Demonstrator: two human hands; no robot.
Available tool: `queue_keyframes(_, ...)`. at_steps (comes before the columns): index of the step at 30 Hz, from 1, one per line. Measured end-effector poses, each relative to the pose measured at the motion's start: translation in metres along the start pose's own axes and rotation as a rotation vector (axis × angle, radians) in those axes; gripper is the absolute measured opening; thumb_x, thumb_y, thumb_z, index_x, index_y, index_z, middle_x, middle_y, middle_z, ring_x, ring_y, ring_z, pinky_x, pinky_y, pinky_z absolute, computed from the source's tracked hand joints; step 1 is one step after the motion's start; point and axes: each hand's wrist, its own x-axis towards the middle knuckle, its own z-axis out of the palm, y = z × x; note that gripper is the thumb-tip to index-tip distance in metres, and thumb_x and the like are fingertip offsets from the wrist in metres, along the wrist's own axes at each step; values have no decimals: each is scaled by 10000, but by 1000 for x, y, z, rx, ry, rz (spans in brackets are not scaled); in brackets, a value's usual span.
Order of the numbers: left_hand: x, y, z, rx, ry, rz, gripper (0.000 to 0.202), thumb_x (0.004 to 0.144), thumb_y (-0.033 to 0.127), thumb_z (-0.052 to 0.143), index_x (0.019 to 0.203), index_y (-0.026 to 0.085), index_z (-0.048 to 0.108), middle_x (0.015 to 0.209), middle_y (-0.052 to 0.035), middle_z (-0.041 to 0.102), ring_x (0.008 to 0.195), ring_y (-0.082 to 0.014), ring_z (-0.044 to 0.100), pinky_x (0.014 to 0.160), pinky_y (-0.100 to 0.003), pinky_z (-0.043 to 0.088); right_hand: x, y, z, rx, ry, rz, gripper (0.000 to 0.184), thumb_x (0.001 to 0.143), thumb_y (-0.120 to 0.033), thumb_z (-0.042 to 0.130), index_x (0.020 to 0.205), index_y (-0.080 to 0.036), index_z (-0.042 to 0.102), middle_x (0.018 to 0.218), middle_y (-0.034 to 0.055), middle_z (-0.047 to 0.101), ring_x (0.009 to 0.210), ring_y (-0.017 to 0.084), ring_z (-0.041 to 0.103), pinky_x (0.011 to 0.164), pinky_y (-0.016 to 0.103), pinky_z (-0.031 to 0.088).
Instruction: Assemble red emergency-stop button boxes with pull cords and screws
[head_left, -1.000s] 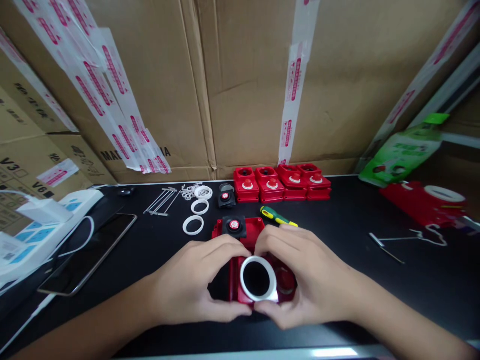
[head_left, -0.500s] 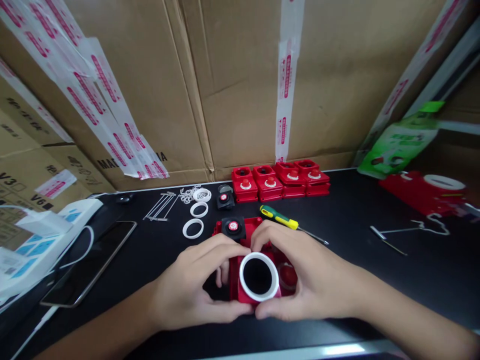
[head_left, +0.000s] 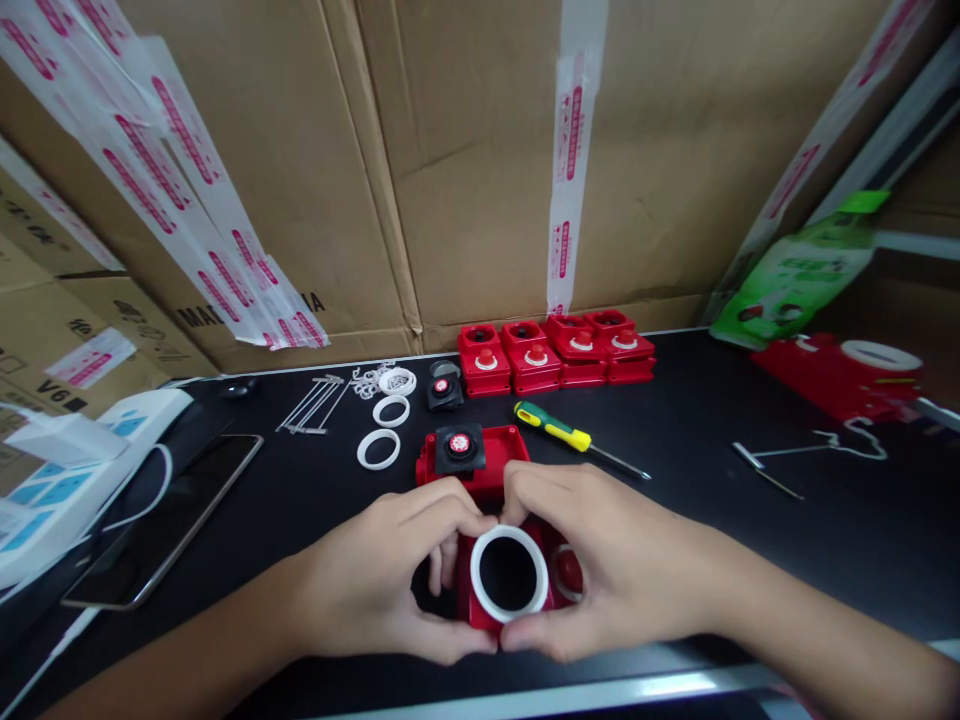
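Both hands hold a red plastic housing cover [head_left: 484, 617] near the front edge of the desk. A white ring [head_left: 475, 575] sits around its round black opening, and a round red knob [head_left: 568, 572] shows beside the opening. My left hand [head_left: 390, 575] is curled around the left side, thumb at the near edge, fingertips at the ring's far edge. From the right, my right hand [head_left: 607, 560] grips it the same way, thumb on the ring's near rim. Just beyond lies an open red housing [head_left: 502, 450] with a black square part [head_left: 459, 450] bearing a red-and-white round label.
Behind stand several red housings [head_left: 536, 355]. A green-yellow screwdriver [head_left: 555, 425] lies right of centre; loose white rings [head_left: 379, 450] and metal T-bars [head_left: 311, 405] lie left. Further left are a phone [head_left: 169, 520] and power strip [head_left: 90, 460]. A green bottle [head_left: 802, 265] stands right.
My hands and the held cover have come slightly nearer me, so more of the open red housing beyond shows. Both thumbs still press at the near side. The view has shifted a little.
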Motion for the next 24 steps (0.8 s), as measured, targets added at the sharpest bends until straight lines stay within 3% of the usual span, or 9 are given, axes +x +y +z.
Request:
queue_keyframes(6, 0, -1, 3, 91, -74, -35, 493, 760, 260, 920, 1166, 219, 645, 965, 17, 666, 702, -128, 658, 622, -236, 543, 2, 3, -3, -35, -74, 32, 514, 738, -592, 902, 937, -207, 626, 833, -19, 689, 666, 150, 620, 588, 264, 384)
queue_keyframes(9, -1, 1, -3, 308, -83, 92, 509, 831, 377, 900, 1225, 217, 619, 1081, -17, 725, 793, -172, 726, 691, -274, 577, 3, 8, -1, -91, -59, -33, 526, 738, -617, 894, 955, -196, 663, 831, -14, 693, 690, 158, 625, 615, 276, 399)
queue_keyframes(12, -2, 3, -15, 500, 56, 293, 523, 937, 583, 770, 1242, 192, 602, 1162, -72, 758, 960, -242, 761, 798, -323, 590, 3, 11, 2, -139, -54, -124, 493, 785, -625, 861, 951, -191, 697, 841, -4, 692, 734, 167, 633, 667, 292, 433)
queue_keyframes(14, -1, 2, -23, 550, 198, 324, 356, 1016, 472, 700, 1214, 188, 617, 1137, -70, 755, 976, -219, 749, 817, -298, 568, 1, 12, 1, -202, -19, -190, 497, 825, -648, 822, 950, -181, 708, 842, 10, 690, 736, 175, 630, 678, 307, 443)
queue_keyframes(16, 1, -2, -28, 551, 317, 246, 118, 1036, 257, 652, 1141, 202, 645, 1057, -39, 728, 927, -174, 717, 801, -265, 534, 1, 13, -3, -252, 57, -234, 458, 911, -623, 753, 973, -171, 706, 855, 27, 697, 747, 179, 636, 684, 313, 453)
queue_keyframes(18, 4, -8, -30, 498, 381, 126, 87, 1008, 153, 616, 1065, 205, 656, 991, -19, 679, 817, -140, 656, 738, -251, 499, 3, 13, -8, -290, 162, -220, 327, 1021, -491, 661, 1007, -166, 698, 898, 44, 708, 769, 173, 650, 691, 304, 470)
queue_keyframes(21, 9, -18, -32, 421, 424, 9, 103, 966, 114, 577, 964, 193, 643, 862, 11, 586, 661, -116, 530, 651, -253, 443, 17, 12, -15, -419, 223, -140, 186, 1072, -304, 583, 1080, -163, 704, 1025, 70, 719, 800, 168, 684, 702, 294, 506)
queue_keyframes(24, 12, -26, -35, 390, 462, -47, 117, 949, 113, 558, 885, 188, 621, 781, 29, 512, 637, -118, 495, 632, -256, 416, 39, 9, -19, -555, 152, -89, 249, 1069, -325, 603, 1229, -167, 711, 1189, 97, 714, 874, 203, 732, 716, 318, 543)
